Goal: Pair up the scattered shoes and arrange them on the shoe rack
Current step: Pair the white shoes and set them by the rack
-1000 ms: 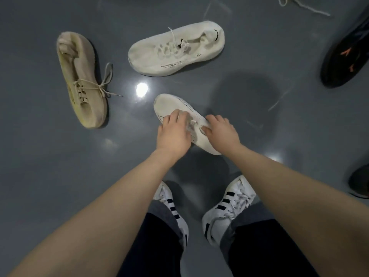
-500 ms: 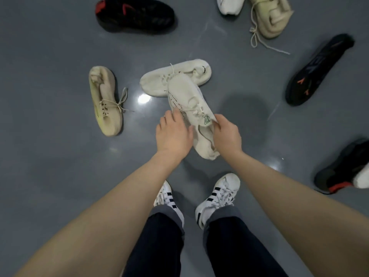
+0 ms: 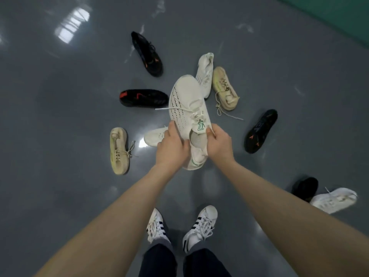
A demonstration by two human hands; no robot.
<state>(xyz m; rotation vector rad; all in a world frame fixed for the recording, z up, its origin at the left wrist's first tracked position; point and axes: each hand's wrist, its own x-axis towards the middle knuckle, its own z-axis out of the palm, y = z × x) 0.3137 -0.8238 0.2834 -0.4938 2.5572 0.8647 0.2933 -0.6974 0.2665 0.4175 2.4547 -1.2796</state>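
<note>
I hold a white knit sneaker (image 3: 186,100) with a green tongue logo in the air, toe pointing away from me. My left hand (image 3: 173,148) grips its left side near the collar. My right hand (image 3: 219,143) pinches the right edge of its opening. Its white match (image 3: 154,136) lies on the floor just left of my left hand, partly hidden by it. No shoe rack is in view.
Scattered on the grey floor: a beige sneaker (image 3: 118,150) at left, another beige one (image 3: 224,88) beside a white shoe (image 3: 205,72), three black shoes (image 3: 143,97) (image 3: 147,53) (image 3: 260,130), a black (image 3: 304,187) and white shoe (image 3: 333,199) at right. My own feet (image 3: 199,226) stand below.
The white sneaker went from lying under my hands on the floor to being lifted in both hands. The view has risen, so more shoes show.
</note>
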